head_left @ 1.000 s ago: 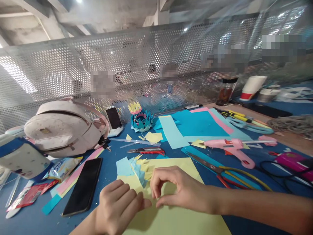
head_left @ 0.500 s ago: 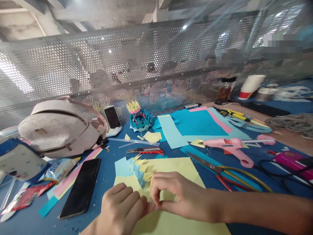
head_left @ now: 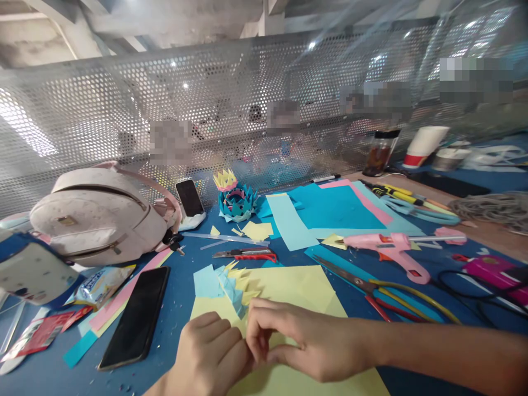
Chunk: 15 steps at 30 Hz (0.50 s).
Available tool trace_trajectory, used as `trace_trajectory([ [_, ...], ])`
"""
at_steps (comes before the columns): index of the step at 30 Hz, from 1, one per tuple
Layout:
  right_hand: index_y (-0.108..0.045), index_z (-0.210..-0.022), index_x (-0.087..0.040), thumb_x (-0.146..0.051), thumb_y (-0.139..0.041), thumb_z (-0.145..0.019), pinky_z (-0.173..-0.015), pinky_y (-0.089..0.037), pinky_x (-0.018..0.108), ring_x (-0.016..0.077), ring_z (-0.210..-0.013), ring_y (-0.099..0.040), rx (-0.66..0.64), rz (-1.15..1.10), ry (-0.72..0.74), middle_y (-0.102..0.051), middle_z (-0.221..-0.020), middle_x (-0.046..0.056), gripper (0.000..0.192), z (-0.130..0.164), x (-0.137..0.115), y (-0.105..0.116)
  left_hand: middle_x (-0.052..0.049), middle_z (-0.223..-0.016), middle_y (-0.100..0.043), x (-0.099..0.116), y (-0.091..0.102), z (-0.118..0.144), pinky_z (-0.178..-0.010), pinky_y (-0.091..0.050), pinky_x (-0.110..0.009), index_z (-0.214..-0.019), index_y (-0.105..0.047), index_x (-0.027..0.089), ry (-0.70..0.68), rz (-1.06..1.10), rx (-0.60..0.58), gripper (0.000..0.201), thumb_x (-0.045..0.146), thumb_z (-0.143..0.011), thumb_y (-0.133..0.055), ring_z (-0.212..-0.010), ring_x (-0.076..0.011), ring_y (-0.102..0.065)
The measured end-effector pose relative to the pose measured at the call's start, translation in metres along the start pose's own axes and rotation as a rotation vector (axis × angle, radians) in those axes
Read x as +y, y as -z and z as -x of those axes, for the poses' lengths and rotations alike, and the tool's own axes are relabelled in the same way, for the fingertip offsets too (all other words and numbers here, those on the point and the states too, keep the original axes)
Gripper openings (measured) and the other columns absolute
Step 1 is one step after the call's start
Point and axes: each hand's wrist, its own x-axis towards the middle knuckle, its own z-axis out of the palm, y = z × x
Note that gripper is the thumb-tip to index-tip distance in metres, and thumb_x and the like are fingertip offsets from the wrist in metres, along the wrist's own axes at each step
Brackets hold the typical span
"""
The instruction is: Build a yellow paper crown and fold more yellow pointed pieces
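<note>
My left hand (head_left: 212, 352) is closed in a loose fist, its fingertips turned inward and hidden. Against it, my right hand (head_left: 307, 341) is curled with thumb and fingers pinched together. What lies between the fingertips, if anything, is too hidden to name. Both hands are low over a pale yellow paper sheet (head_left: 297, 280). Just beyond them are a folded light blue paper piece (head_left: 231, 291) and yellow pointed paper pieces (head_left: 246, 283), partly overlapping the sheet. Scissors (head_left: 363, 283) with red and yellow handles lie beyond my right wrist.
A red utility knife (head_left: 256, 253), a pink glue gun (head_left: 391, 245) and a blue paper sheet (head_left: 334, 206) lie farther back. On the left are a black phone (head_left: 138, 316) and a pale backpack (head_left: 99, 214). A paper lotus (head_left: 237, 203) stands near the perforated metal screen (head_left: 231, 99).
My right hand has shifted slightly left and down, and its fingers have curled closer against the left hand. The left hand has moved a little right. The objects around them stay put.
</note>
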Motion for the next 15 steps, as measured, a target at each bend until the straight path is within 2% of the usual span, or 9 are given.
trace_trajectory([
  [8,-0.051,-0.093,-0.019,0.003,-0.047,-0.085,-0.085,-0.048,0.028,0.015,-0.092,-0.054,0.025,0.024,0.008,-0.055,-0.097,0.004,0.024,0.0008,-0.0007,-0.0009,0.002,-0.051,-0.045,-0.0016,0.0014,-0.002,-0.05,-0.022,-0.031,-0.059,-0.05,0.018,0.022,0.045,0.008,0.047,0.016,-0.105,-0.042,-0.047,-0.0125,-0.035],
  [15,-0.049,-0.095,-0.019,0.004,-0.043,-0.086,-0.081,-0.044,0.026,0.0144,-0.09,-0.052,0.042,0.093,0.01,-0.054,-0.097,0.003,0.026,0.0003,-0.0011,-0.0001,0.003,-0.051,-0.045,-0.0022,0.0015,-0.0034,-0.05,-0.022,-0.031,-0.059,-0.049,0.017,0.04,0.048,0.024,0.044,0.016,-0.103,-0.049,-0.047,-0.0116,-0.035],
])
